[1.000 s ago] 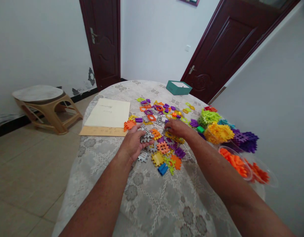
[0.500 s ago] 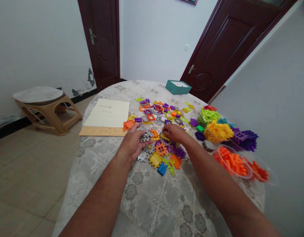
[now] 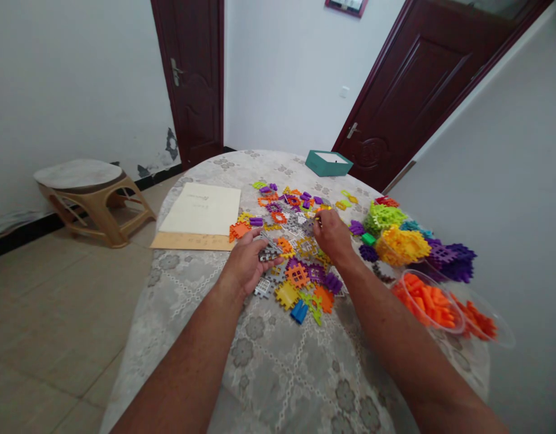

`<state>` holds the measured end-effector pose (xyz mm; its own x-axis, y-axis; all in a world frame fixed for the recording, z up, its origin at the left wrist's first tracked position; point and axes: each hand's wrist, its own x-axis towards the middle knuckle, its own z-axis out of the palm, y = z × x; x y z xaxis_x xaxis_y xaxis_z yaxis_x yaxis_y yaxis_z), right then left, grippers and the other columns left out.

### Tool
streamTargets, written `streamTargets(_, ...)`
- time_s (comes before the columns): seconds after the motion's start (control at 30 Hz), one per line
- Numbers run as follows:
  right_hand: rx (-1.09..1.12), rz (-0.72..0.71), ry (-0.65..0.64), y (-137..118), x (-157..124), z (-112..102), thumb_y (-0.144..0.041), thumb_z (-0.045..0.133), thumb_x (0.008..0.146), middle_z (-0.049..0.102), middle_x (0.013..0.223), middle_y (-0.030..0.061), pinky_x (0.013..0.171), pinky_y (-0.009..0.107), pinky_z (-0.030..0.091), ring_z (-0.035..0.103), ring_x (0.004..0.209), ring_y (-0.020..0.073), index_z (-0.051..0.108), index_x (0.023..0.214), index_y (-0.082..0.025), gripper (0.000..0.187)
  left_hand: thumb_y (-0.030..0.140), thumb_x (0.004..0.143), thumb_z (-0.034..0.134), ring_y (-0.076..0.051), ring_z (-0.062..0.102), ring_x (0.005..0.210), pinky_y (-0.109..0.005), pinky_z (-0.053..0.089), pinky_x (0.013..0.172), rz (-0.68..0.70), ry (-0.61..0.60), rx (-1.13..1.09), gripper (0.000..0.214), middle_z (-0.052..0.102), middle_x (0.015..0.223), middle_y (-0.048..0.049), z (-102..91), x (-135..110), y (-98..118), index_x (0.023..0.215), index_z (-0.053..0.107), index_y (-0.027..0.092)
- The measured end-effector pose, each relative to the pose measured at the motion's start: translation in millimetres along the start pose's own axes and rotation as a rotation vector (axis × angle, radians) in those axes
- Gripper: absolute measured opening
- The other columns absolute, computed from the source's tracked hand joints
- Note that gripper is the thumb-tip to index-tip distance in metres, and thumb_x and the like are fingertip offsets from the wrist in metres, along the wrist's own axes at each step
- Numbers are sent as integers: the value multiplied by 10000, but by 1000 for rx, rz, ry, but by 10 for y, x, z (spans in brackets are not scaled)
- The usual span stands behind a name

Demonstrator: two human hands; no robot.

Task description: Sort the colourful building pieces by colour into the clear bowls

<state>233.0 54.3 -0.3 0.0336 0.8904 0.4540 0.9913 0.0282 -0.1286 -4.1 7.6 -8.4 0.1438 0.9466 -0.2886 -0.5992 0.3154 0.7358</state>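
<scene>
Holds a small stack of grey toothed plastic plates (image 3: 269,248) in the left hand (image 3: 245,263), clamped between thumb and fingers. Keeps the right fingertips narrow, close together at the right side of a loose heap of toothed plastic building pieces (image 3: 297,224), with the right hand (image 3: 335,236) palm down; cannot tell whether pinching a piece or only touching one.

Has the grey stack left of the right fingertips and a little nearer the body, with loose pieces in the gap between. Seems to slant, along the stack's longer edge, from far left toward near right. In that gap: a yellow openwork plastic tile (image 3: 306,246), slightly nearer the right fingertips, and an orange toothed plastic tile (image 3: 285,246), just beside the left ones. Stretches lengthwise, as a heap, away from the body and between both hands.

Nearer the body than either set of fingers: an orange square lattice tile of plastic (image 3: 297,275) and a blue plastic double-tube connector (image 3: 299,311). Well right of the right fingers: a clear plastic tub of orange tube pieces (image 3: 429,298).

Hidden under the right hand: part of the heap. Impossible to count the grey plates, partly covered by the left thumb. Too small to make out: most far pieces.
</scene>
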Motion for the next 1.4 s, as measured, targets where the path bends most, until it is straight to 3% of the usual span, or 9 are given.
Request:
streamTargets(0.13,238,-9,74,-105,-32,-107,-233,523,947,711,1050,123,882,348,486,640,948,250,677,1072,-180,205,165,869,672,-151,675,775,-443,680,767,5,-20,-10,257,688,894,-26,-15,21,-11,1121,636,204)
streamTargets(0.3,602,70,-85,-366,-116,-143,-294,591,872,701,814,12,700,291,471,625,736,183,698,960,-201,167,328,928,674,-223,729,881,-476,670,744,10,-58,-21,240,748,1037,-102,-32,42,-30,1123,651,191)
streamTargets(0.47,726,58,-220,-693,-254,-81,-280,594,832,702,783,-11,650,266,456,623,715,165,698,896,-213,139,393,917,706,-220,732,896,-407,663,744,17,-126,-39,277,760,1090,-118,-22,21,-31,1100,677,187)
streamTargets(0.67,756,84,-285,-785,-283,5,-339,612,874,710,769,-10,631,268,468,629,689,166,703,894,-214,156,163,799,786,-197,715,874,-391,669,751,31,-64,16,404,728,1025,-81,-15,8,-45,1175,641,186)
streamTargets(0.77,610,51,-168,-518,-81,46,-332,554,942,747,874,28,749,306,521,672,795,197,728,976,-202,220,113,812,732,-186,715,823,-406,675,745,31,-26,11,432,723,1008,-82,-19,27,-39,1223,616,179)
streamTargets(0.87,258,-24,-77,-166,184,135,-204,506,966,759,1163,126,1000,379,498,678,1085,259,741,1170,-161,315,102,831,697,-174,719,798,-408,677,755,31,10,5,434,718,971,-69,-24,43,-21,1245,592,180)
streamTargets(1.03,-131,-127,-280,120,398,370,-218,588,959,634,1450,180,1127,443,420,566,1328,320,626,1448,-177,492,83,823,683,-182,732,801,-413,680,754,16,16,-23,463,731,1004,-88,-19,37,4,1265,579,174)
streamTargets(1.23,-166,-74,-316,89,273,459,-359,581,985,700,1272,180,1037,408,467,622,1217,312,694,1290,-183,370,89,791,722,-190,735,808,-413,679,747,9,1,-33,513,739,996,-87,-20,25,5,1279,590,182)
streamTargets(1.4,-8,-181,-296,54,56,368,-340,638,941,702,1262,150,1075,394,444,619,1207,285,671,1272,-180,369,81,801,698,-194,732,806,-410,677,745,12,10,-11,511,733,958,-77,-10,21,6,1291,591,179)
